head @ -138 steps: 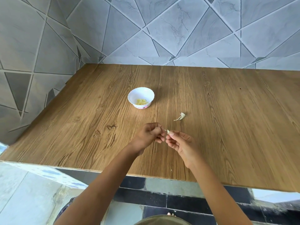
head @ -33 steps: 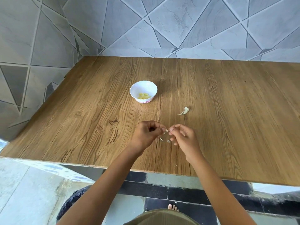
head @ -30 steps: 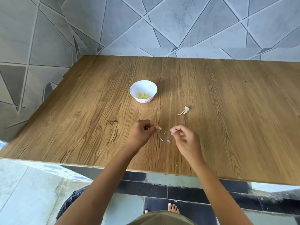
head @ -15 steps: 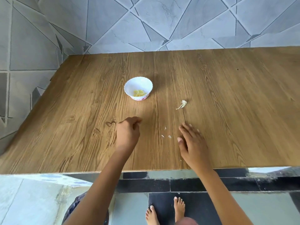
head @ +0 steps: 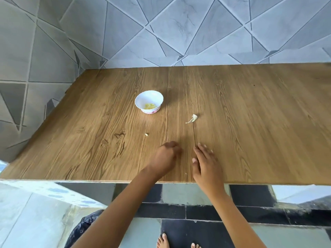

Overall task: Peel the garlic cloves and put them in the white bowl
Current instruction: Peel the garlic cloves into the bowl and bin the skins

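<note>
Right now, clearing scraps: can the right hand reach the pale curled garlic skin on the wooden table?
Likely yes: only bare wooden table lies between the right hand and the pale garlic skin.

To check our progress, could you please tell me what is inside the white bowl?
Inside the white bowl lies a small heap of pale yellow peeled garlic. Its near wall hides part of the bottom, so the count is unclear.

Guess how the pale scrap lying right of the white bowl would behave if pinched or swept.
The scrap looks thin and curled with a wispy tail, so it is probably very light and floppy. A sweep would likely skid it across the smooth table rather than roll it. It lies low, so pinching probably needs fingertips at an edge.
</note>
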A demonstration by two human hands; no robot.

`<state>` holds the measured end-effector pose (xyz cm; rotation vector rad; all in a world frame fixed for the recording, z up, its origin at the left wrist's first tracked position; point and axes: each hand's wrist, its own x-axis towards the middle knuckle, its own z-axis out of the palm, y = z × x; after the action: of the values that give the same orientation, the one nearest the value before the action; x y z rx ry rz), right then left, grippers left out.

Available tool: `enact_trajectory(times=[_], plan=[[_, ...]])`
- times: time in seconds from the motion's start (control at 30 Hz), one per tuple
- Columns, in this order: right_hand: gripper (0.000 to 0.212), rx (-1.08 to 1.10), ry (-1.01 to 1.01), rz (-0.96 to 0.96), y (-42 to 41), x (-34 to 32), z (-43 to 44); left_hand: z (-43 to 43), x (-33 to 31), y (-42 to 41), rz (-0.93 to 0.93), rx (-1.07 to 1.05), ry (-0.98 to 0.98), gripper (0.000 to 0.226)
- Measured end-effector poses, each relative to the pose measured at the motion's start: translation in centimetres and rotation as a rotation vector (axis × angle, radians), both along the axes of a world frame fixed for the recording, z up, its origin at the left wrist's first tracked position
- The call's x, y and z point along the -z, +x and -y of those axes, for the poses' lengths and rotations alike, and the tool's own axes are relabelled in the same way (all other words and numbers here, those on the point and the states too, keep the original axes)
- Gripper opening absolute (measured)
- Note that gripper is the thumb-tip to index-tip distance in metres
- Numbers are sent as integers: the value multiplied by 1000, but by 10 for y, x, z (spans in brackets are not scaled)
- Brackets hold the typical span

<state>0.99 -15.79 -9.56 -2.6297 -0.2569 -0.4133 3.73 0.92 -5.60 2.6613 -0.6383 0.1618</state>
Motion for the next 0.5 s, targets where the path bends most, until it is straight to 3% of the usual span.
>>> enact_trajectory(times=[0.13, 0.3, 0.4, 0.5], plan=[[40, -52, 90, -2, 2, 0, 0, -10, 0, -7, -37, -26, 108, 20], [31, -98, 782, -289, -1, -28, 10, 13, -20, 2, -98, -180, 277, 19], [31, -62, 1351, -532, 1, -46, 10, 12, -30, 15, -219, -297, 56, 12], [32, 72, 1849, -811, 8, -57, 2, 10, -48, 14, -365, -296, -436, 16]])
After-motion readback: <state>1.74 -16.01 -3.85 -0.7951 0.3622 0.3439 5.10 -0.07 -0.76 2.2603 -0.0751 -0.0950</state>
